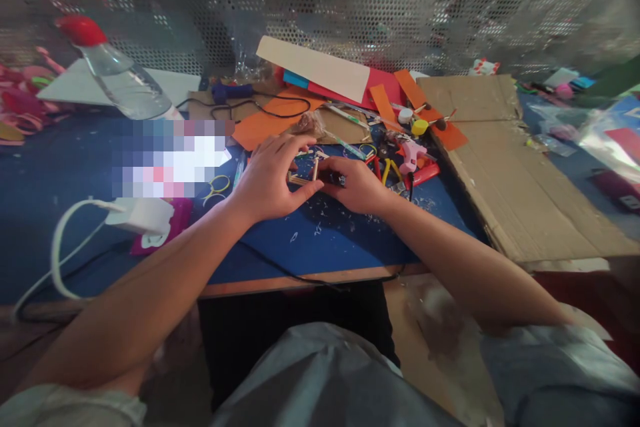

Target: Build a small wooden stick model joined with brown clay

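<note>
Because the small stick frame [300, 179] sits in the gap between my two palms, it lies to the right of my left hand [270, 177] and to the left of my right hand [357, 185], close to both. My left hand holds it, fingers arched over the top and thumb reaching along the near side. The lower sticks run mostly sideways, from my left palm towards my right fingertips, while one pale stick [316, 169] stands nearly upright at the right end, crossing them. That end is nearer my right hand, which is curled narrow with its fingertips right at the upright; whether they pinch it I cannot tell, and something dark in the curl is too hidden to name. All this is above the blue worktop [280, 247], with the pink glue gun [413, 155] farther right, beyond my right hand.
</note>
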Demonstrator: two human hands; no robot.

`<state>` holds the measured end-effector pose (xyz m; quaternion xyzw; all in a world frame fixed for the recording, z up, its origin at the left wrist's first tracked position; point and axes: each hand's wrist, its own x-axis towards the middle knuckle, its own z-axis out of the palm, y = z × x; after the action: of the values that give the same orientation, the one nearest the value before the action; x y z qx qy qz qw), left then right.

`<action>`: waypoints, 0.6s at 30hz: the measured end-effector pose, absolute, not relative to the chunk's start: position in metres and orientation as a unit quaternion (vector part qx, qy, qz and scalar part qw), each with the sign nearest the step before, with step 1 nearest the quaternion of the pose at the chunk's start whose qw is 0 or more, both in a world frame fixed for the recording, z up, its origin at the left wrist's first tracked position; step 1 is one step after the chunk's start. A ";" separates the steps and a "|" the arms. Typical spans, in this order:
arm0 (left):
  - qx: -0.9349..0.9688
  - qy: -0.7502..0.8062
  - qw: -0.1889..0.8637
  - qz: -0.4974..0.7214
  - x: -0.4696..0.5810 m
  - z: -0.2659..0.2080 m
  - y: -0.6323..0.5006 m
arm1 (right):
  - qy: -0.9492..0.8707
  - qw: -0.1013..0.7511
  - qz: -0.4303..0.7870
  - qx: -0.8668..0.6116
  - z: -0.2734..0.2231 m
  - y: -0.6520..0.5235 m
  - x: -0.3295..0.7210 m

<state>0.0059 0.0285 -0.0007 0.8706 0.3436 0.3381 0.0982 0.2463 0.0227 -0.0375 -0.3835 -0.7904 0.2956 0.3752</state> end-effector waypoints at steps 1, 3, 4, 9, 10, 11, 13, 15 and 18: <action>0.863 0.339 0.122 0.354 0.006 -0.001 0.028 | -0.789 0.374 0.300 -0.384 -0.038 0.023 0.246; 0.851 0.325 0.163 0.379 0.005 0.000 0.029 | -0.787 0.373 0.307 -0.385 -0.038 0.023 0.247; 0.853 0.318 0.170 0.378 0.005 0.001 0.029 | -0.787 0.373 0.308 -0.384 -0.038 0.023 0.247; 0.875 0.319 0.137 0.337 0.005 0.003 0.029 | -0.791 0.380 0.307 -0.370 -0.035 0.023 0.248; 0.875 0.318 0.141 0.337 0.005 0.003 0.029 | -0.790 0.380 0.309 -0.369 -0.035 0.023 0.248; 0.875 0.315 0.144 0.337 0.005 0.003 0.028 | -0.790 0.379 0.312 -0.369 -0.034 0.022 0.248; 0.881 0.307 0.139 0.333 0.005 0.003 0.028 | -0.790 0.375 0.314 -0.369 -0.033 0.021 0.248; 0.888 0.302 0.126 0.324 0.005 0.003 0.028 | -0.793 0.375 0.310 -0.367 -0.033 0.021 0.248; 0.891 0.308 0.123 0.312 0.004 0.003 0.030 | -0.797 0.371 0.308 -0.364 -0.032 0.020 0.248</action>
<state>0.0044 0.0299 0.0030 0.8906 0.3076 0.3116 0.1231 0.2481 0.0205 -0.0320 -0.3640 -0.7966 0.3085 0.3712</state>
